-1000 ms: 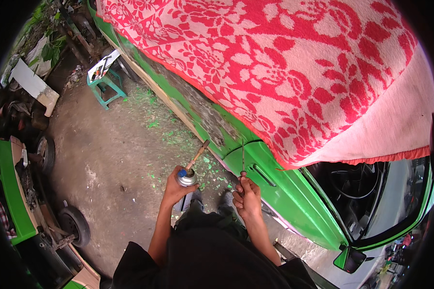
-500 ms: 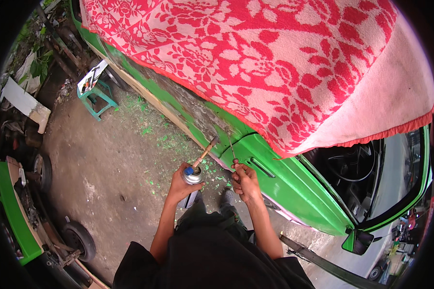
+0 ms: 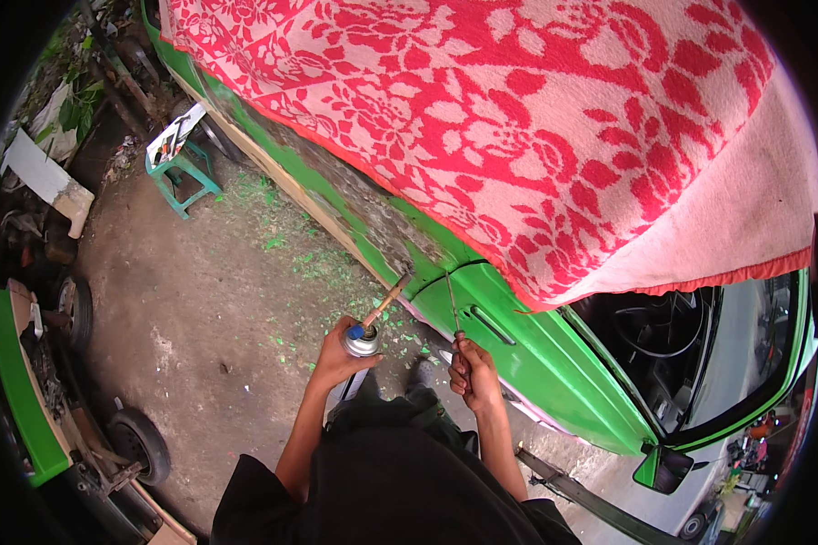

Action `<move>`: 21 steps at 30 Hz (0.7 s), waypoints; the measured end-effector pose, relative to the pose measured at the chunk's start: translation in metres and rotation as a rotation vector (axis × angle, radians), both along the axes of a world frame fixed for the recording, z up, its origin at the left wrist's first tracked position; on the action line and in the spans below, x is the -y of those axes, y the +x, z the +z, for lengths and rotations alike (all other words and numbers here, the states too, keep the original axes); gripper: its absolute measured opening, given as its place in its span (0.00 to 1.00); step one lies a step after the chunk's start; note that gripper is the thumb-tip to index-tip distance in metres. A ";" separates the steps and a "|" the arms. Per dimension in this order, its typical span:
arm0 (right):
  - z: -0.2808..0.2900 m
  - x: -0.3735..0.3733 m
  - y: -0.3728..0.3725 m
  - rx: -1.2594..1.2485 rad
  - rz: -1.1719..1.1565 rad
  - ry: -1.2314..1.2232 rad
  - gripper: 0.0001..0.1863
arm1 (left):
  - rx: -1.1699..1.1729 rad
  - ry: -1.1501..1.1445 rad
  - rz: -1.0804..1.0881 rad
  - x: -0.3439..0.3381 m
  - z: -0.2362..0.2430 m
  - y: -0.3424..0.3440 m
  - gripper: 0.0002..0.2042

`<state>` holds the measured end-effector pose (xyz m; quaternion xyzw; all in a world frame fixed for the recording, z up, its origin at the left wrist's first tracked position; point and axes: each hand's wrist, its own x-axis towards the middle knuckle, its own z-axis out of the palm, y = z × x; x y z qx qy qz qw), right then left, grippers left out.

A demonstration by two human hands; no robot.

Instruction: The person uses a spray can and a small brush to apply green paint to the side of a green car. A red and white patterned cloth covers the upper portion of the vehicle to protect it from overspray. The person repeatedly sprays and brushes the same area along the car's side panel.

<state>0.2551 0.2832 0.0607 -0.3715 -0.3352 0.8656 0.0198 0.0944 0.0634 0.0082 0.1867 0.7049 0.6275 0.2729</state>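
Note:
My left hand [image 3: 334, 360] is wrapped round the gas can of a blowtorch [image 3: 362, 341], which has a blue knob and a long brass-coloured nozzle. The nozzle slants up and right, its darkened tip against or close to the lower side of a green car [image 3: 523, 363]; no flame can be made out. In my right hand [image 3: 478, 374] is a thin-shafted tool, seemingly a screwdriver [image 3: 453, 307], gripped by its handle. Its shaft points away from me, over the front edge of the door near the handle. Beyond the nozzle, the body panel [image 3: 373, 218] shows bare, grey-brown patches between green paint.
A red and pink floral blanket [image 3: 482, 136] drapes over the car. Green paint flakes [image 3: 314, 259] litter the concrete floor. Tools lie on a teal stool [image 3: 184, 182] at the far left. Loose wheels [image 3: 139, 445] and a green panel [image 3: 23, 386] stand at the left.
My right hand has shifted slightly right and nearer to me, taking the screwdriver tip away from the bare panel toward the door edge. The torch has barely moved, and the view has shifted slightly.

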 end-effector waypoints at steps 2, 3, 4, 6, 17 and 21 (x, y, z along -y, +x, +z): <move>-0.014 0.001 0.004 -0.034 -0.004 0.046 0.08 | -0.012 -0.001 -0.036 -0.009 -0.003 -0.001 0.23; -0.022 0.001 0.005 -0.058 0.002 0.076 0.08 | -0.015 -0.007 -0.053 -0.012 -0.008 -0.002 0.24; -0.027 0.002 0.006 -0.081 0.008 0.107 0.08 | -0.017 -0.012 -0.070 -0.015 -0.012 -0.002 0.24; -0.013 0.005 0.000 -0.013 -0.009 0.090 0.08 | -0.059 -0.036 -0.064 -0.023 -0.016 -0.001 0.25; -0.002 -0.009 0.004 -0.074 0.021 -0.124 0.09 | 0.029 -0.024 -0.055 -0.034 -0.012 0.002 0.23; 0.001 -0.010 0.000 -0.057 0.039 -0.111 0.11 | -0.014 -0.063 -0.064 -0.034 -0.019 0.001 0.23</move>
